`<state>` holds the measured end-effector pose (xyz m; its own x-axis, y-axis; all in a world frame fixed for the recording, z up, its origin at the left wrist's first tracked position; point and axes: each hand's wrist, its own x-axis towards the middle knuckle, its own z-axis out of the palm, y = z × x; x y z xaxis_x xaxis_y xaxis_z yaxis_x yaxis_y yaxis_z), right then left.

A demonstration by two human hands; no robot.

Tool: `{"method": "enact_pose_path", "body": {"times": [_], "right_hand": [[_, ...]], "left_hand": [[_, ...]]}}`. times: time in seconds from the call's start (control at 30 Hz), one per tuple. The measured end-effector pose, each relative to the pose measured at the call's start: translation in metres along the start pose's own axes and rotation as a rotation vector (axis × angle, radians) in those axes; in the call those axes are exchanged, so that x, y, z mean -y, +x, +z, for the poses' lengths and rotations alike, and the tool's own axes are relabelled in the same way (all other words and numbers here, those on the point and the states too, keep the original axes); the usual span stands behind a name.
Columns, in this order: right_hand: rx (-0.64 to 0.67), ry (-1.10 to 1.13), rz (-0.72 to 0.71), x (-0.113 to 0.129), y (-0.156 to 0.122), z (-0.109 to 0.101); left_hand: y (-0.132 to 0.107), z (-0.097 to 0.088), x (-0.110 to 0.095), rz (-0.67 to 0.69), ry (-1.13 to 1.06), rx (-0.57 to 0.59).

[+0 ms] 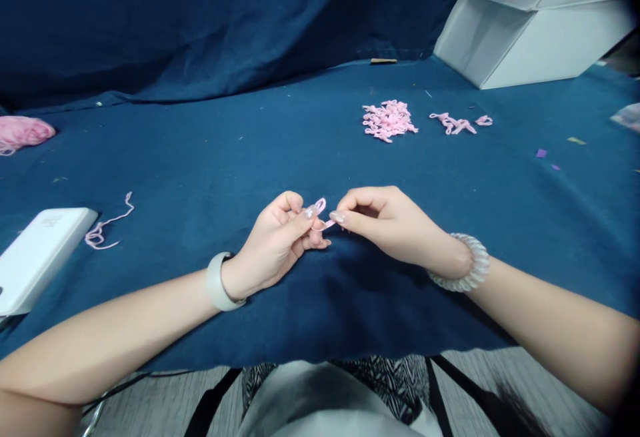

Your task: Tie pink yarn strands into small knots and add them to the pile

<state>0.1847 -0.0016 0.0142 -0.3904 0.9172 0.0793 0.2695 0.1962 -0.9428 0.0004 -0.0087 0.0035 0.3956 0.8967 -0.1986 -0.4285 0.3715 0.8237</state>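
Note:
My left hand (277,240) and my right hand (387,220) meet over the near middle of a table covered in blue cloth (210,157). Both pinch a short piece of pink yarn (321,214) that forms a small loop between the fingertips. The fingers of both hands are closed on it. A pale band sits on my left wrist and a clear coiled band on my right wrist.
A pile of small pink yarn loops (389,119) lies farther back, with a few more loops (457,122) to its right. A loose pink strand (106,227) lies at the left beside a white flat box (37,254). A pink yarn ball (23,133) sits far left. White folded panels (530,20) stand back right.

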Motion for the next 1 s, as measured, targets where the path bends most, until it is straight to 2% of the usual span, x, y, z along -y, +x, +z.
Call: {"method": "enact_pose_path", "body": {"times": [0.1,0.2,0.63,1.0], "right_hand": [[-0.065,-0.048,-0.036,0.001,-0.002,0.0],[-0.112,-0.164,-0.16,0.001,-0.003,-0.001],[-0.248,-0.383,-0.587,-0.005,-0.002,0.004],[-0.284,-0.444,-0.703,-0.009,-0.001,0.004]], "left_hand": [[0.0,-0.002,0.002,-0.004,0.025,0.043],[0.001,-0.002,0.003,-0.018,0.061,0.071],[0.004,-0.002,0.006,-0.059,0.182,0.078],[0.004,-0.003,0.008,0.026,0.373,0.114]]}}
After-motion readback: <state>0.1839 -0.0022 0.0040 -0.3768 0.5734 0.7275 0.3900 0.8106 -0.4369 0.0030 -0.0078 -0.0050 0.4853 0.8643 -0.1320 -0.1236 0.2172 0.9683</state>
